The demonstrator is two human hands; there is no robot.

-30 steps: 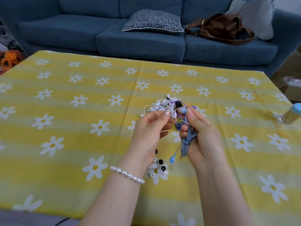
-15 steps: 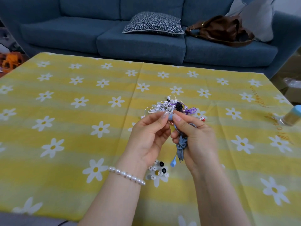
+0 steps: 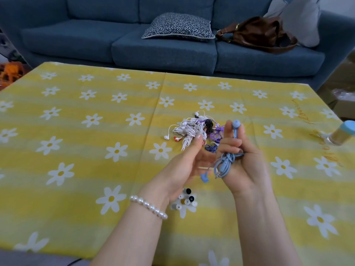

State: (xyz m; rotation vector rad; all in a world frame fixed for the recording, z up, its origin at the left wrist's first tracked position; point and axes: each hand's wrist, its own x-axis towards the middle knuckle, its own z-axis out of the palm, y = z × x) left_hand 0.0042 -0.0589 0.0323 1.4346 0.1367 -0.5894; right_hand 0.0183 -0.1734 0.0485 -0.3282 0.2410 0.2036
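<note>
My right hand [image 3: 245, 169] grips a coiled bundle of blue earphones [image 3: 225, 163] in its curled fingers. One blue earbud [image 3: 235, 124] stands up between its fingertips. The second blue earbud [image 3: 204, 178] dangles below the hands. My left hand [image 3: 180, 169] is just left of it, thumb against fingertips; whether it pinches anything small is hidden. A tangled pile of white, black, purple and red earphones [image 3: 192, 129] lies on the yellow daisy tablecloth [image 3: 96, 150] behind the hands. Several loose black and white ear tips [image 3: 185, 201] lie under my left wrist.
A small jar with a blue lid [image 3: 343, 135] lies at the table's right edge. Behind the table stands a blue sofa [image 3: 163, 52] with a patterned cushion [image 3: 178, 27] and a brown bag [image 3: 257, 33]. Orange items [image 3: 11, 71] sit on the floor at far left.
My hands met at the upright blue earbud half a second ago; now they have drawn apart. The right hand has moved right and turned, still holding the blue bundle.
</note>
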